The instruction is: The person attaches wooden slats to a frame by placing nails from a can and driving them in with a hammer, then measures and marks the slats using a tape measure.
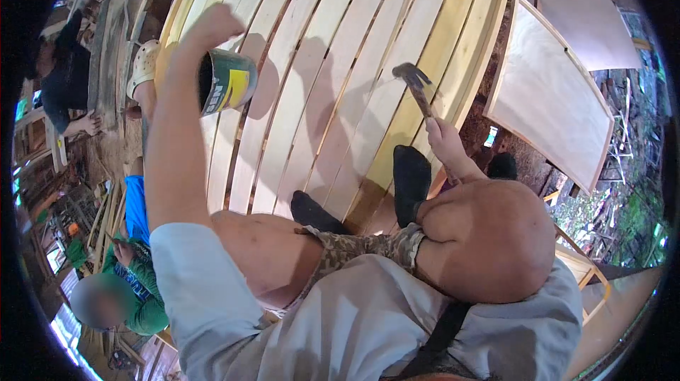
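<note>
My right hand (445,141) is wrapped round the handle of a claw hammer (423,101), its dark head raised over the wooden slats (340,55). My left hand (216,24) is closed in a fist above the left part of the slats; whatever it may hold is hidden. Beside my left wrist is a dark green can (230,83) with a yellow label, tilted with its dark mouth toward my forearm. I cannot tell whether the can rests on the slats or hangs from the hand. My feet in black socks (411,179) are on the slatted frame.
A framed pale panel (552,90) leans at the right. A phone-like lit object (490,136) lies near the frame's right edge. At the lower left is a person in a green sleeve (147,296); another in dark clothing (67,80) is at the upper left, near weathered boards (113,34).
</note>
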### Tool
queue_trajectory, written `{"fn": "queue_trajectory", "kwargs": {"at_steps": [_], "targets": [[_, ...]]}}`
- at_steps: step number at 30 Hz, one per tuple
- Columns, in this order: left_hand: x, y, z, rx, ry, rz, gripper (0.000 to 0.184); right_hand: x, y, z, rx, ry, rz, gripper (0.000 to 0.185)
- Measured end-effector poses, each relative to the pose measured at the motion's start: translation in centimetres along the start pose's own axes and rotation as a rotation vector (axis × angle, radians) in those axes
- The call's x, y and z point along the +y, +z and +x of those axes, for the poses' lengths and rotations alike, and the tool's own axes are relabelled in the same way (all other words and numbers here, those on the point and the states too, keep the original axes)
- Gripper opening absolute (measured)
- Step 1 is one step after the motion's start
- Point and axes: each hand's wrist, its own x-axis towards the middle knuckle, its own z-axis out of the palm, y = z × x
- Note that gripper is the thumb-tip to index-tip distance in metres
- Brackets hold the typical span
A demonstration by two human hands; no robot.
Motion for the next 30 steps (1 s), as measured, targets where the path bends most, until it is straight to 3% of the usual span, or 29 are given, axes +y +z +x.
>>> {"fn": "queue_trajectory", "kwargs": {"at_steps": [1, 3, 6, 7, 8, 9, 10, 12, 13, 15, 19, 21, 28, 30], "targets": [[-3.0, -1.1, -1.0, -0.114, 0.075, 0.136, 0.019, -1.3, -0.1, -0.1, 0.070, -0.042, -0.061, 0.041], [-5.1, -1.0, -3.7, -0.261, -0.041, 0.053, 0.016, -0.6, 0.0, -0.9, 0.057, -0.019, 0.060, 0.042], [-6.7, 2.4, -6.8, -0.263, -0.617, -0.413, 0.015, 1.5, 0.4, -0.9, 0.065, -0.095, 0.129, 0.042], [-8.3, 4.5, -7.1, -0.257, -0.614, -0.425, 0.015, 2.2, 0.6, -1.0, 0.073, -0.165, 0.091, 0.042], [-9.8, 6.6, -7.4, -0.212, -0.434, -0.126, 0.020, 1.3, 0.2, -1.1, 0.076, -0.168, 0.081, 0.042], [-11.6, 9.0, -7.5, -0.162, -0.250, 0.171, 0.025, -0.5, -0.3, -1.4, -0.024, 0.021, 0.201, 0.041], [-13.0, 11.7, -7.4, -0.165, -0.246, 0.165, 0.025, -1.4, -0.3, -1.7, -0.124, 0.217, 0.324, 0.041], [-14.8, 15.8, -6.8, 0.097, -0.426, -0.239, 0.027, -2.0, -0.1, -2.1, -0.091, 0.261, 0.376, 0.042], [-15.2, 16.5, -6.7, -0.001, -0.325, -0.100, 0.031, -2.8, -0.8, -2.1, -0.131, 0.315, 0.471, 0.044], [-17.9, 19.8, -5.2, 0.060, -0.149, -0.278, 0.034, -3.2, -1.6, -1.7, -0.184, 0.380, 0.586, 0.049], [-16.1, 20.8, -4.5, 0.025, -0.563, -0.821, 0.033, -3.6, -1.9, -1.4, -0.290, 0.544, 0.677, 0.055], [-15.1, 20.7, -4.2, 0.016, -0.702, -1.039, 0.032, -3.3, -2.1, -1.2, -0.225, 0.533, 0.675, 0.056], [-13.3, 20.7, -2.8, -0.012, -0.899, -1.426, 0.030, -0.4, -4.0, 0.6, -0.069, 0.479, 0.729, 0.047], [-12.8, 21.0, -2.5, -0.011, -0.921, -1.488, 0.030, 0.7, -4.1, 1.3, -0.064, 0.413, 0.610, 0.047]]}}
